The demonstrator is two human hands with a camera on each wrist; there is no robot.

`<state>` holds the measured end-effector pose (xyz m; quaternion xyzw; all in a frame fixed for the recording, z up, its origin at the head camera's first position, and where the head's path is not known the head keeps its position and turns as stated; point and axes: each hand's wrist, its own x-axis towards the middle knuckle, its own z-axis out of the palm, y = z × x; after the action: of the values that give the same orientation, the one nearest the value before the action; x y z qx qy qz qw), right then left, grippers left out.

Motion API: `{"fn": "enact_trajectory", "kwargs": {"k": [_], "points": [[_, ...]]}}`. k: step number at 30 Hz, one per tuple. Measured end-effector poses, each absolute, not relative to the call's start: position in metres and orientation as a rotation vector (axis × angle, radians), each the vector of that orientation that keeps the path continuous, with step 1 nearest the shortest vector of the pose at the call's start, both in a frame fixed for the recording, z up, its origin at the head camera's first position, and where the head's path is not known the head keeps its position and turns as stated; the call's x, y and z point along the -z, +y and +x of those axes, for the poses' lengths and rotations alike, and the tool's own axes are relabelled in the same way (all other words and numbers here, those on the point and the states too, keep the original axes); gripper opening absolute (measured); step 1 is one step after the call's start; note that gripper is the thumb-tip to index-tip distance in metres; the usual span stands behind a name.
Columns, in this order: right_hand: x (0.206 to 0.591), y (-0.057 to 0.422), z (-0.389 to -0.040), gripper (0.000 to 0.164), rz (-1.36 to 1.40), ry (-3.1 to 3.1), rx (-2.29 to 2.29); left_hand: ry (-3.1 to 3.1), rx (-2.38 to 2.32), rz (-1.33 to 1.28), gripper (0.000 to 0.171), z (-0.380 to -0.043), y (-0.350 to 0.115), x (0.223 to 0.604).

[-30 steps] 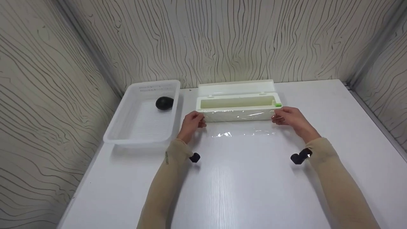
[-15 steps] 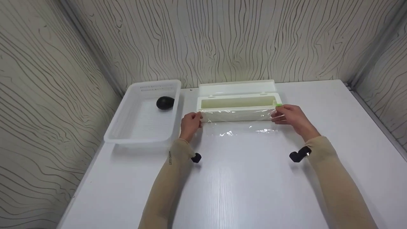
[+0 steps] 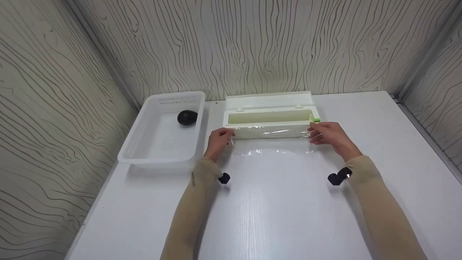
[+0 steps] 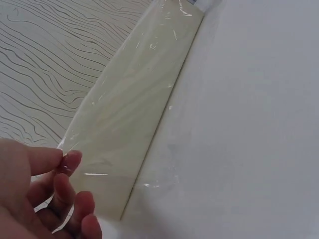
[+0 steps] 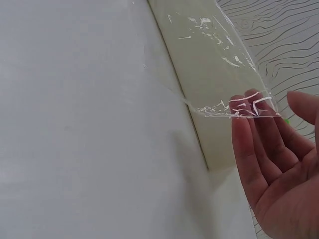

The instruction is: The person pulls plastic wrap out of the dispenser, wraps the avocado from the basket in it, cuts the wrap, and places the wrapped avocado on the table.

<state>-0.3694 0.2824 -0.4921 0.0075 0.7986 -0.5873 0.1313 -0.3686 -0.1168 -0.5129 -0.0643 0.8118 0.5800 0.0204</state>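
A white cling film dispenser box (image 3: 270, 133) with its lid up stands at the back of the table. Clear cling film (image 3: 269, 146) hangs over its front and reaches onto the tabletop. At the film's left edge, my left hand (image 3: 217, 142) pinches it between thumb and index finger, plainest in the left wrist view. My right hand (image 3: 330, 136) is at the right end of the box. In the right wrist view its fingers (image 5: 244, 144) lie extended behind the film's edge, with the thumb apart. A green slider (image 3: 316, 120) sits just above that hand.
To the left stands a white plastic basket (image 3: 158, 159) holding a dark, rounded, egg-shaped object (image 3: 187, 117). A patterned wall (image 3: 267, 47) rises close behind the box. The white table (image 3: 274, 216) extends in front of it.
My left hand has shifted slightly right along the film. The right hand rose over the green slider, then came down a little, uncovering it. The film's creases have changed; the box stays put.
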Motion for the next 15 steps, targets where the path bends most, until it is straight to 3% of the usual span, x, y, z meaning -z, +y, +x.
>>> {"fn": "enact_trajectory", "kwargs": {"k": [15], "points": [[0.4890,0.2791,-0.3736,0.036,-0.017,2.269,1.922,2.275,-2.217,-0.045,0.020,-0.3741,-0.1112,0.5070]]}}
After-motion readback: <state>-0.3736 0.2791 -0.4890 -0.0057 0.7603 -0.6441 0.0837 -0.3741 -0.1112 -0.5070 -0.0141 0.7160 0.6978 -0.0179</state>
